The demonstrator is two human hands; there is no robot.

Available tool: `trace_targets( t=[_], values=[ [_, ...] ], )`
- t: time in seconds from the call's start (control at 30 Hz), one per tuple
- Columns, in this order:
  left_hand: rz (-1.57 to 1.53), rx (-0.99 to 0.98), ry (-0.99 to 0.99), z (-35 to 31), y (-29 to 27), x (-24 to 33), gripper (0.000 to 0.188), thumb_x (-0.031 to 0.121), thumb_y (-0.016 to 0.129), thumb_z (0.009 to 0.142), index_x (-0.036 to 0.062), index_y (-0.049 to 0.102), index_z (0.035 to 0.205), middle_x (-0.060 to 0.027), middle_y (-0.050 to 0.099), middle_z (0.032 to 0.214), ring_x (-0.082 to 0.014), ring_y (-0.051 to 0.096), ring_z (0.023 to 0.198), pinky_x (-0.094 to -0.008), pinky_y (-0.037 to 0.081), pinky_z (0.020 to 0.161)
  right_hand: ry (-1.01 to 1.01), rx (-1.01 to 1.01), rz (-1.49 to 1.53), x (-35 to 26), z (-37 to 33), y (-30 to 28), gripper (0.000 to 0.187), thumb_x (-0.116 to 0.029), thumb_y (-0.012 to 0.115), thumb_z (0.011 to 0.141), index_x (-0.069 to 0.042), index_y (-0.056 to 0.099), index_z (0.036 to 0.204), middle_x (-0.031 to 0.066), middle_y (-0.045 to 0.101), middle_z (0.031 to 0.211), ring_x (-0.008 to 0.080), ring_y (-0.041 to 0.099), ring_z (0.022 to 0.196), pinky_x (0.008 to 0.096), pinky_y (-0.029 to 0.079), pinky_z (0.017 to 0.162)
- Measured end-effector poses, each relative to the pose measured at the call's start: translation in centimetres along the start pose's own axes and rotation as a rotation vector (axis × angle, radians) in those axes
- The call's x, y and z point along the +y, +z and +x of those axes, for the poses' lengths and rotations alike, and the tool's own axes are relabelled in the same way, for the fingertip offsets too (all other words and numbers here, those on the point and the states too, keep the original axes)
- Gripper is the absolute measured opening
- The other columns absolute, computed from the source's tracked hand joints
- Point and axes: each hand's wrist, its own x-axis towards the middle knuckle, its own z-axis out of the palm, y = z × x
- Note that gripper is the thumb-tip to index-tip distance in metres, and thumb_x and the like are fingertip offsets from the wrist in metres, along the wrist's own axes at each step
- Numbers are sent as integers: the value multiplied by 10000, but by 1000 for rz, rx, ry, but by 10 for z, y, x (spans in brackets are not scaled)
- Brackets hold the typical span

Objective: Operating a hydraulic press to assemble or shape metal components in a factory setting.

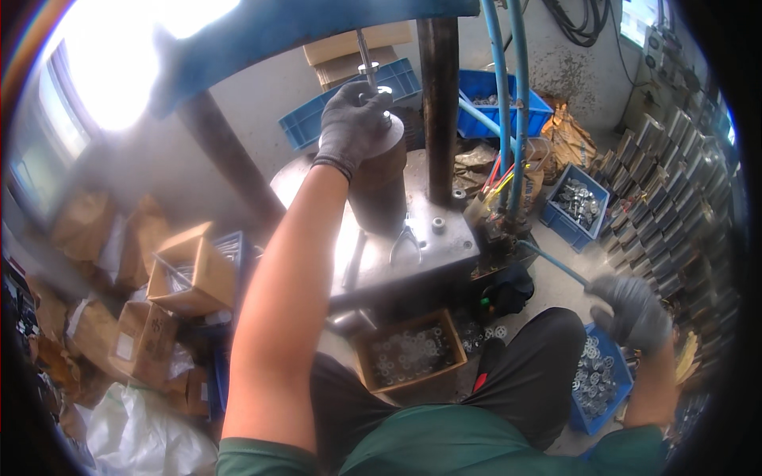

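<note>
My left hand [353, 127], in a grey glove, reaches up to the press, its fingers closed round a shiny metal shaft [366, 54]. The shaft hangs upright under the blue press beam [317, 36]. Below the hand a pale round disc [387, 140] lies on top of a dark upright cylinder [378, 194], which stands on the steel press bed [452, 238]. Off to the right, my right hand [635, 313], also gloved, is closed on the end of a blue-grey lever [556, 262] that runs to the base of the hoses.
A wooden box [456, 339] of ring-shaped metal parts sits below the press bed. Blue crates [623, 381] of metal parts stand at the right, beside stacked metal pieces [663, 190]. Cardboard boxes [186, 297] and a white sack [143, 436] crowd the left. Pliers [406, 238] lie on the bed.
</note>
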Motion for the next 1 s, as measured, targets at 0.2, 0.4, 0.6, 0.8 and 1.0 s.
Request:
trace_targets(
  t=[0.2, 0.4, 0.6, 0.8, 1.0],
  values=[
    [-9, -58, 8, -3, -1, 6, 460, 319, 852, 870, 28, 720, 1200, -73, 747, 1028, -146, 680, 947, -301, 527, 914, 155, -429, 36, -13, -57, 37, 207, -238, 712, 820, -51, 752, 898, 175, 726, 888, 384, 709, 833, 469, 568, 762],
    [-24, -41, -39, -3, -1, 5, 425, 297, 860, 862, 50, 735, 1184, -70, 752, 1000, -139, 689, 916, -294, 542, 888, 205, -293, 134, -21, -42, 25, 210, -231, 720, 813, -56, 749, 925, 165, 724, 863, 385, 701, 793, 471, 564, 727],
    [-111, -30, -95, -7, 2, 10, 422, 311, 865, 859, 50, 746, 1170, -68, 755, 976, -136, 691, 898, -299, 550, 875, 162, -63, 160, -9, -45, 33, 258, -204, 738, 798, -54, 747, 1008, 153, 731, 875, 383, 712, 809, 473, 573, 744],
    [-55, -44, -69, -10, 0, 17, 430, 311, 863, 860, 45, 747, 1177, -72, 755, 982, -146, 692, 911, -301, 549, 875, 85, -180, 155, -5, -47, 27, 266, -161, 744, 806, -37, 744, 1041, 181, 743, 956, 382, 719, 839, 447, 582, 755],
    [72, -59, -55, -7, -1, 14, 448, 325, 860, 858, 47, 744, 1190, -78, 756, 989, -154, 697, 940, -311, 544, 900, 197, -81, 227, -11, -40, 25, 256, -109, 737, 810, -27, 737, 1053, 201, 734, 946, 376, 730, 861, 441, 583, 769]
  ],
)
